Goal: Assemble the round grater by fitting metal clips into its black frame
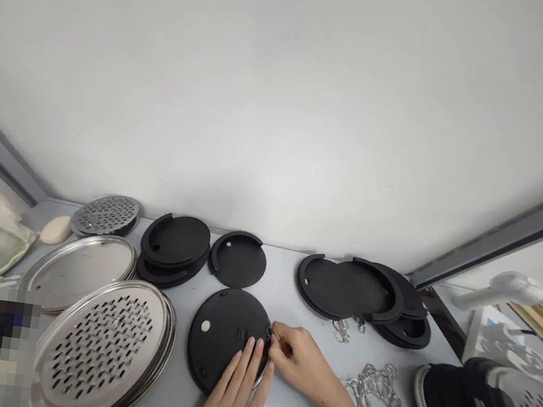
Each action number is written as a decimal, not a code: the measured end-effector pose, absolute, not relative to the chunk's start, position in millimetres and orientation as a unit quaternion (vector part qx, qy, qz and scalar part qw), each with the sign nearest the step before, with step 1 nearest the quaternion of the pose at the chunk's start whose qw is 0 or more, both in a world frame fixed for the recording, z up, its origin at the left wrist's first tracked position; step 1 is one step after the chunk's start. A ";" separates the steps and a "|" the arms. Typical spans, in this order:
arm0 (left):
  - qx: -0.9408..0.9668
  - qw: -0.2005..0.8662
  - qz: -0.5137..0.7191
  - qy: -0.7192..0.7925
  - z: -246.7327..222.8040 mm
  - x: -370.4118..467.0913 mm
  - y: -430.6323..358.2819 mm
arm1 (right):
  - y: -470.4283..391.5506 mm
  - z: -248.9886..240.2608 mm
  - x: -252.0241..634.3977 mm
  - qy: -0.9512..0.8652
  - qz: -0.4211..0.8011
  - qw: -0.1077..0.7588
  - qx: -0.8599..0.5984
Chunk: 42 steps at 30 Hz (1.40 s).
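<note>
A round black disc with a pale round spot and a small slot lies on the grey table before me. Flat across its lower right part rests my left hand, fingers stretched out. At the disc's right edge my right hand is closed in a pinch on a small metal ring, mostly hidden by the fingertips. Under the disc, a thin strip of shiny metal shows beside my left fingers. To the right of my right forearm lies a loose pile of wire clips, with a smaller group of clips farther back.
Perforated metal grater plates and plain metal plates are stacked at left. Black rimmed discs stand along the wall, with more black discs at right. Black-and-metal pieces fill the right front. A pale oval lies back left.
</note>
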<state>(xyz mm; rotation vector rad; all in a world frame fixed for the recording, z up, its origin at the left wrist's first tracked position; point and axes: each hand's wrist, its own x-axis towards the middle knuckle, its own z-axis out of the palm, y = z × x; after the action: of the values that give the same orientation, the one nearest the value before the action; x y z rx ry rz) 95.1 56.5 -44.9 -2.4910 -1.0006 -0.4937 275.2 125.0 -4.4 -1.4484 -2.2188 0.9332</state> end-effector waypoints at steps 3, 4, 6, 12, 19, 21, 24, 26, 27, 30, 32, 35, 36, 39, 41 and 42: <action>-0.894 0.195 -0.178 -0.363 -44.0 95.1 56.1 | 125.4 -3.2 275.2 -0.777 0.338 0.167 -0.504; -0.894 0.193 -0.179 -0.362 -44.0 95.1 56.2 | 125.4 -3.0 275.2 -0.776 0.339 0.168 -0.504; -0.893 0.192 -0.181 -0.364 -44.9 95.4 56.4 | 125.4 -3.1 275.3 -0.776 0.338 0.171 -0.505; -0.888 0.207 -0.181 -0.369 -50.8 96.7 56.9 | 124.5 -3.4 275.8 -0.773 0.343 0.169 -0.507; -0.891 0.189 -0.168 -0.377 -47.6 98.0 54.1 | 124.9 0.0 275.8 -0.778 0.336 0.157 -0.508; -0.886 0.176 -0.165 -0.396 -47.8 99.8 52.6 | 124.7 -0.1 276.4 -0.778 0.334 0.157 -0.508; -0.884 0.171 -0.168 -0.401 -49.2 101.4 51.3 | 124.0 -1.8 277.4 -0.775 0.335 0.162 -0.512; -0.883 0.169 -0.171 -0.404 -49.8 101.2 51.1 | 123.7 -3.3 277.4 -0.774 0.336 0.163 -0.512; -0.882 0.166 -0.171 -0.406 -49.9 100.9 51.1 | 123.7 -3.7 277.2 -0.773 0.338 0.164 -0.511; -0.889 0.156 -0.169 -0.397 -50.3 100.5 50.3 | 124.1 -3.8 275.8 -0.768 0.340 0.168 -0.516; -0.885 0.145 -0.171 -0.408 -51.8 101.8 48.8 | 124.6 -2.8 274.7 -0.764 0.340 0.169 -0.522; -0.873 0.126 -0.177 -0.437 -55.1 105.2 46.2 | 125.0 -0.9 273.8 -0.763 0.342 0.167 -0.522; -0.872 0.124 -0.178 -0.439 -55.9 106.3 45.5 | 124.9 -0.4 273.7 -0.763 0.344 0.165 -0.521; -0.872 0.125 -0.180 -0.438 -56.2 108.1 44.5 | 124.0 -0.2 274.2 -0.770 0.338 0.158 -0.518; -0.872 0.126 -0.177 -0.439 -55.1 108.2 44.3 | 122.9 -1.2 274.3 -0.776 0.327 0.162 -0.515; -0.871 0.126 -0.174 -0.441 -54.4 107.9 44.4 | 122.3 -1.9 274.2 -0.778 0.325 0.166 -0.511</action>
<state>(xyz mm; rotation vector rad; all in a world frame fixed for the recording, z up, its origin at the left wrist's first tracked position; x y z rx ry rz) 107.9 44.4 -54.4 -2.5364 -1.2848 -0.5071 274.2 122.3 -1.9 -1.4559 -2.2149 0.9252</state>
